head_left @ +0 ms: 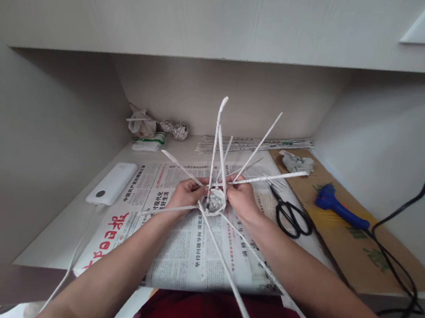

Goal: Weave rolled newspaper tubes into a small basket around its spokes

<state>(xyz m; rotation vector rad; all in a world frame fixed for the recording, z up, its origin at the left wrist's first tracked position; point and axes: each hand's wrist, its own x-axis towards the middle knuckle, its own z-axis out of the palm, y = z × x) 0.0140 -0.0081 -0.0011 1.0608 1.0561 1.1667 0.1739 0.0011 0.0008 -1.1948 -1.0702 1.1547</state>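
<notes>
A small round weaving of rolled paper point(216, 203) is held between my two hands above the newspaper. Several rolled-paper strips stick out from it in all directions, some upward, others toward my body. My left hand point(189, 193) is closed on the weaving's left edge, thumb toward the middle. On the far right side, my right hand point(242, 196) pinches the rim and the base of a paper strip point(271, 178) that points right. Part of the fingers on both hands is hidden behind the piece.
Newspaper point(179, 261) covers the table. Black-handled scissors point(293, 218) lie at right, beside cardboard point(344, 243) bearing a blue glue gun point(340, 208) with a black cord. A white device point(113, 184) lies left. Behind are paper rolls point(252, 145) and a plastic bag point(142, 123).
</notes>
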